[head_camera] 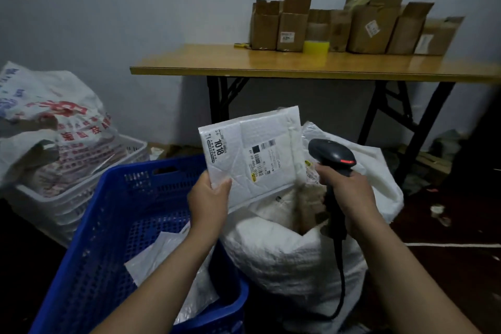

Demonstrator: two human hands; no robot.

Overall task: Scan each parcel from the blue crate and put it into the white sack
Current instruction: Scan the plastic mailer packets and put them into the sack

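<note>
My left hand (210, 199) pinches the lower left corner of a white bubble-mailer parcel (252, 152), held upright above the open white sack (292, 255) with its label and barcodes facing me. My right hand (345, 188) grips a dark handheld scanner (332, 156) just right of the parcel; a red light glows on its head and its cable hangs down over the sack. The blue crate (122, 225) stands at lower left with clear plastic-wrapped parcels (165, 257) inside. Brown parcels show inside the sack mouth.
A wooden folding table (298, 62) stands behind, bearing cardboard boxes (360, 27) and a yellow tape roll (315, 47). At left, a printed full sack (54, 122) lies on stacked white crates (81, 198). Dark floor with scraps lies at right.
</note>
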